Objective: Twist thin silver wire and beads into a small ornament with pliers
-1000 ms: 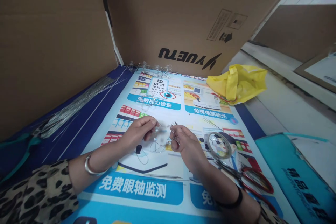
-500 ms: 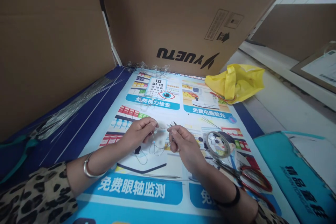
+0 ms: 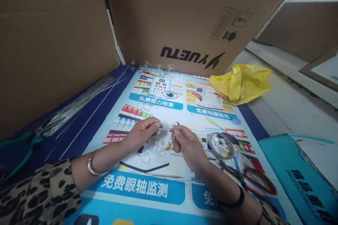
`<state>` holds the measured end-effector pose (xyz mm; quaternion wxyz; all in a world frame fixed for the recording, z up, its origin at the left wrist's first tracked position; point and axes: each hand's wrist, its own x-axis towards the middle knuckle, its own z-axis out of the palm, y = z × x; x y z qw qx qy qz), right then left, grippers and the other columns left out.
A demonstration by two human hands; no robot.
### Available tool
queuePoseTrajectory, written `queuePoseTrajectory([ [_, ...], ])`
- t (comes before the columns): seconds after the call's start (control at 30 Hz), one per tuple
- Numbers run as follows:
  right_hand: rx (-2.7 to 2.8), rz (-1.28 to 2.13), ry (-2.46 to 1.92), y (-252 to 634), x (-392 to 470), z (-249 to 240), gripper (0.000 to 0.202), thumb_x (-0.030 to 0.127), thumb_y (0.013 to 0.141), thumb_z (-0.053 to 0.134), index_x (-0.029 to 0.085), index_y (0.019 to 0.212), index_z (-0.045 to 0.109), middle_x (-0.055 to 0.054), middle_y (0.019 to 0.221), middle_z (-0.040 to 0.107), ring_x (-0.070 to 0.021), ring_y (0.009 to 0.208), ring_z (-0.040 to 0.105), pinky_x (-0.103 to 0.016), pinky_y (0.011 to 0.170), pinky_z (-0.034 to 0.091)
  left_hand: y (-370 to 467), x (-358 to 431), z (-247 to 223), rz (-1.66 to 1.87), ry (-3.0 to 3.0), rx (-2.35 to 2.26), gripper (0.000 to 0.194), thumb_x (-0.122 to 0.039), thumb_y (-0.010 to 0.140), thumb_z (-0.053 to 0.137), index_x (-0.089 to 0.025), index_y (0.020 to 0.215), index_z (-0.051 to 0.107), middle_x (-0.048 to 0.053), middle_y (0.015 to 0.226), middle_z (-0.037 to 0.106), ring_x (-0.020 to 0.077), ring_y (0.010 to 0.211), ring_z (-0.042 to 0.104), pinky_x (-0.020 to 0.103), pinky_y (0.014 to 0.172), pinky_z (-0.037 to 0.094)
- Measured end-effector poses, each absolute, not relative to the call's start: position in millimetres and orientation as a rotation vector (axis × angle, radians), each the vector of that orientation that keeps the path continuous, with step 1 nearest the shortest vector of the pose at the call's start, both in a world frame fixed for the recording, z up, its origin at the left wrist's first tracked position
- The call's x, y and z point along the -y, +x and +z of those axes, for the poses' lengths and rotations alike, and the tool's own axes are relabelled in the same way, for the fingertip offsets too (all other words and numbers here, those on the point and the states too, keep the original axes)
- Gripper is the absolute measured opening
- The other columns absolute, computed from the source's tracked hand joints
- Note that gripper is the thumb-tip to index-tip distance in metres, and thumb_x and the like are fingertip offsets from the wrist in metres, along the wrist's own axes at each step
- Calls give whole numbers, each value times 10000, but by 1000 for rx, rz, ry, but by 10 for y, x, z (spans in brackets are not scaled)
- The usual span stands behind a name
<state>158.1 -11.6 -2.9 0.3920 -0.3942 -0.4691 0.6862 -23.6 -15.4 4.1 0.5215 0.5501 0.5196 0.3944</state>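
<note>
Wire piece (image 3: 161, 144), two hands (image 3: 144, 134) holding

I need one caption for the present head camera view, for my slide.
Left hand and right hand hold thin wire above a printed poster, near a tape roll and red-handled scissors.

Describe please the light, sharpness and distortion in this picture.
Head view: dim, cool light, the cardboard shaded at left; head view: the wire between left hand and right hand looks soft, too fine to trace; head view: apparent wide-lens stretch in the sleeve.
</note>
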Motion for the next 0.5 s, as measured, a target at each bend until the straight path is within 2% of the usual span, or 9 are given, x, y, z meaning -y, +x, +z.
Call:
queuePoseTrajectory([
  [0.5,1125,1779,-1027,1597,99,-44,268,450,798,555,190,851,587,26,669,496,-59,475,392,-221,471,288,-237,151,48,959,1286,-1238,238,-381,831,473,-176,724,531,-63,485,407,64,412,376,166,410,302],
])
